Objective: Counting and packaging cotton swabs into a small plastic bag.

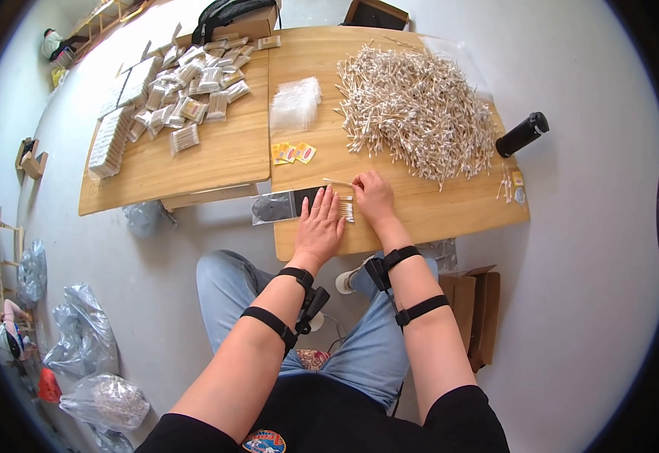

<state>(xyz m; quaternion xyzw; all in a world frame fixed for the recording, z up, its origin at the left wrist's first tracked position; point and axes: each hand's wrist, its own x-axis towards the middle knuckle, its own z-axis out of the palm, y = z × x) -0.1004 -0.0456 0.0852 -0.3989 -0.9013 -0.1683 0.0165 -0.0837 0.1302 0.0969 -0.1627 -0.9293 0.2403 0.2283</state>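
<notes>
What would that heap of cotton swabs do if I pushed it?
The heap of cotton swabs would likely spread rather than slide as one, since the sticks lie loose. Each is probably light, being thin. Some might spill, as the pile nears the right edge of the table.

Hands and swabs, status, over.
Left hand flat on black-and-clear pouch, partly hiding it. Right hand pinching one cotton swab. Swab row just right of left hand.

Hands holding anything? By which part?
Right hand: one cotton swab, pinched at its right end. Left hand lies flat, no grip visible.
</notes>
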